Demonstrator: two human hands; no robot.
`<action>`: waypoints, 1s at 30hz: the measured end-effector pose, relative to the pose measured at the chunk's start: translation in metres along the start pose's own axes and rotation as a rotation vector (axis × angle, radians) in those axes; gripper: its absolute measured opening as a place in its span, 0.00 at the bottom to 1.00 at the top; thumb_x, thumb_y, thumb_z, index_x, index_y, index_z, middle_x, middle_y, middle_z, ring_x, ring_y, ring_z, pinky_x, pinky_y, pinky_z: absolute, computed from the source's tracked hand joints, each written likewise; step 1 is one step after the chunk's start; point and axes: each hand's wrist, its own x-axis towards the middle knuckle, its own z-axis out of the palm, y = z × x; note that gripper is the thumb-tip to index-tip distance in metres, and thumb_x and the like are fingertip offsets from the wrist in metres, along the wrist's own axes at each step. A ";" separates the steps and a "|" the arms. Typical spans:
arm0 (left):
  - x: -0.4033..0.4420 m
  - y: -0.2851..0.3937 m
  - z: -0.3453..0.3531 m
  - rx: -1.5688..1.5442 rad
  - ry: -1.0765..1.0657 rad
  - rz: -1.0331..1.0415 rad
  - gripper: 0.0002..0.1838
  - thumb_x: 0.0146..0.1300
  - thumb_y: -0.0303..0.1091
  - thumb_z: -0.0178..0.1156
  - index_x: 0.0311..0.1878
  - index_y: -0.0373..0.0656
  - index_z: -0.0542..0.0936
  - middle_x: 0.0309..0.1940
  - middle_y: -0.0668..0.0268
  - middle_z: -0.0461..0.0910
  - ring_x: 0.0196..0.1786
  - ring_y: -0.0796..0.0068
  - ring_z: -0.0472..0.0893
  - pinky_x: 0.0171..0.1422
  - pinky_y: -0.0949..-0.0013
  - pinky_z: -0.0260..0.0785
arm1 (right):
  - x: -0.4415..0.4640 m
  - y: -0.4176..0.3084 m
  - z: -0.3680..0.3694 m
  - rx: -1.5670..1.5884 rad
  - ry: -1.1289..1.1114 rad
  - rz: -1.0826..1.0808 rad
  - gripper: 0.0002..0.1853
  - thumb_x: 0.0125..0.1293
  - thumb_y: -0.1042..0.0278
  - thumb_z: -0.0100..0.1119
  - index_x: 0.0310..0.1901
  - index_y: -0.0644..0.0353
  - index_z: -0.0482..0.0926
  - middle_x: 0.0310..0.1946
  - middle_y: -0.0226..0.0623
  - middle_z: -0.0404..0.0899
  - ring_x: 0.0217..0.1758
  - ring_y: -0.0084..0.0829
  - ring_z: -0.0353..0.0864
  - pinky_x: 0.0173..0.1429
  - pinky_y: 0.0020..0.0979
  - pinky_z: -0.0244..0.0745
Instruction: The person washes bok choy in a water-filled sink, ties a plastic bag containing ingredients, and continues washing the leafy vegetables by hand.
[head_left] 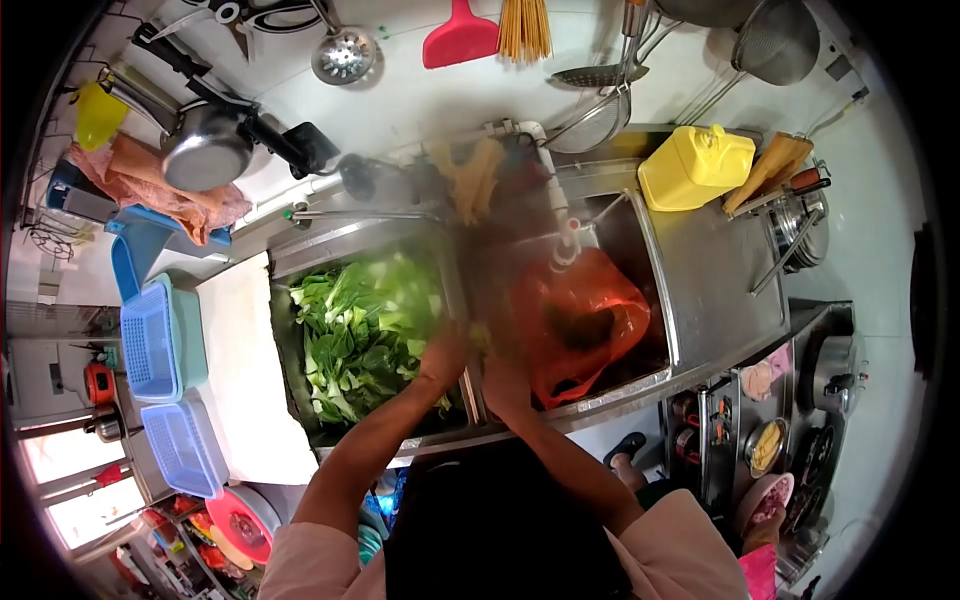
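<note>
Leafy green vegetables (365, 335) with pale stems fill the left sink basin. My left hand (445, 358) is over the right edge of these greens, beside the metal divider (462, 300). Just right of the divider is my right hand (505, 385), near the left side of a red plastic bag (612, 295) that lies open in the right basin. Something dark shows inside the bag. A blurred patch covers the middle of the view, so the fingers of both hands are indistinct, and what they may hold cannot be made out.
A white board (240, 370) lies left of the sink, with blue baskets (150, 340) beyond it. A yellow jug (697, 168) stands behind the right counter. Pans and utensils hang along the wall. Another person's leg and foot (628, 465) show at the lower right.
</note>
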 end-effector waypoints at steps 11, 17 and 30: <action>0.003 0.004 0.000 -0.132 -0.034 -0.107 0.27 0.57 0.29 0.61 0.60 0.36 0.67 0.53 0.50 0.73 0.57 0.50 0.74 0.60 0.54 0.69 | 0.017 -0.023 -0.039 0.032 -0.054 0.135 0.20 0.76 0.57 0.44 0.40 0.68 0.77 0.28 0.49 0.80 0.27 0.44 0.82 0.30 0.43 0.79; 0.004 0.001 0.007 -0.141 0.015 -0.098 0.25 0.57 0.29 0.61 0.58 0.37 0.68 0.52 0.51 0.74 0.55 0.50 0.75 0.59 0.55 0.69 | -0.002 -0.006 -0.006 0.028 0.068 -0.018 0.13 0.72 0.65 0.48 0.42 0.67 0.78 0.34 0.51 0.79 0.32 0.45 0.81 0.36 0.42 0.79; 0.005 0.006 -0.018 -0.260 0.093 -0.155 0.34 0.53 0.36 0.70 0.61 0.39 0.66 0.58 0.50 0.68 0.60 0.50 0.71 0.64 0.54 0.66 | -0.026 0.062 0.075 0.020 -0.031 0.120 0.19 0.75 0.58 0.44 0.45 0.65 0.79 0.31 0.51 0.81 0.31 0.50 0.80 0.36 0.51 0.75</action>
